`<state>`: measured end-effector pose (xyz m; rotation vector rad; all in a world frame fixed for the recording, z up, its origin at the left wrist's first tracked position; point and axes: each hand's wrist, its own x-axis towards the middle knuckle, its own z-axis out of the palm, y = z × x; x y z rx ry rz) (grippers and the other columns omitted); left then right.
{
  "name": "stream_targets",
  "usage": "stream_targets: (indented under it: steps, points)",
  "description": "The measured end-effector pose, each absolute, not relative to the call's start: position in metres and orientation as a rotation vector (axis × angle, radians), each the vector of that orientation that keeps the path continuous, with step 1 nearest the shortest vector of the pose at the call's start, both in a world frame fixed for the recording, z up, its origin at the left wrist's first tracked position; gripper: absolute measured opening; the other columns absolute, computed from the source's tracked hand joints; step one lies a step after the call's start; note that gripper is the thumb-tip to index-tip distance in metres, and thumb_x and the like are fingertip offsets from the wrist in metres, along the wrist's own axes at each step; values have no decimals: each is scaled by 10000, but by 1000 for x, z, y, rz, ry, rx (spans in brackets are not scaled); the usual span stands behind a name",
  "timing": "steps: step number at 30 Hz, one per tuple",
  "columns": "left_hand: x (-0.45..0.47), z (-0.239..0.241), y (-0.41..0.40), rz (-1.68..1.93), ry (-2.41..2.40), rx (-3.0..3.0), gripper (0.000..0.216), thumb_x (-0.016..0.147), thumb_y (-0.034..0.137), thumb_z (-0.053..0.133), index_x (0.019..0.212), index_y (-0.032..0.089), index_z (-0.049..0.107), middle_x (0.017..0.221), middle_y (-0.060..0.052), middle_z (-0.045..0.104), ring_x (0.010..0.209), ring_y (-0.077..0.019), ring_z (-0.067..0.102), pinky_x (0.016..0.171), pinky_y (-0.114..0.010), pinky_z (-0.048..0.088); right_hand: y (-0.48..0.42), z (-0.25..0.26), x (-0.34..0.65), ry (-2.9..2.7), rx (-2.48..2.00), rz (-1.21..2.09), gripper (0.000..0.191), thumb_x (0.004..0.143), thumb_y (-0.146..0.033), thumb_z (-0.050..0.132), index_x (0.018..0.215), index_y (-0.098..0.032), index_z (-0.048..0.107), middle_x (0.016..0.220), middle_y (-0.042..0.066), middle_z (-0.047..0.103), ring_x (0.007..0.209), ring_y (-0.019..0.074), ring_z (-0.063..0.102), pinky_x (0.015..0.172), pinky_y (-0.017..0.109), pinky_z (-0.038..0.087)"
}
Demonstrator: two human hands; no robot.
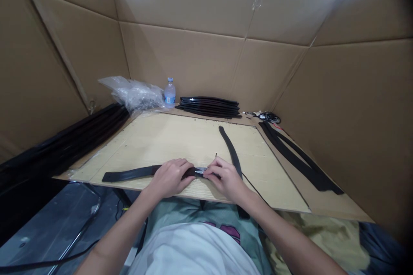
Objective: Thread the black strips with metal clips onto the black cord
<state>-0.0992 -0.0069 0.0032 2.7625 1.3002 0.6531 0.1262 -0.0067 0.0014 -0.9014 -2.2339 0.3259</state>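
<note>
A long black strip [129,174] lies along the near edge of the light wooden board [180,137]. My left hand [171,177] is closed over the strip near its right end. Close beside it, my right hand [226,177] pinches a small shiny metal piece [200,171] at the strip's end. A second black strip [229,146] curves away from my right hand toward the back of the board and also drops over the near edge. A thin dark wire runs by my right hand.
Cardboard walls [193,43] enclose the bench. Stacked black strips [209,106] lie at the back, more strips [297,157] at the right, long black bars [74,137] at the left. A water bottle [169,93] and clear plastic bags [135,93] stand at the back left.
</note>
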Motion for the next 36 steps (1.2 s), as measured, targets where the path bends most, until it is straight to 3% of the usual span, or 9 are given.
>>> stream_targets:
  steps: [36]
  points:
    - [-98, 7, -9, 689, 1286, 2760, 231, 859, 338, 535, 1040, 203, 583, 961, -59, 644, 883, -205, 606, 762, -304, 460, -11, -2, 126, -2226, -901, 325, 136, 871, -181, 551, 904, -200, 681, 854, 56, 558, 754, 148, 585, 665, 259, 499]
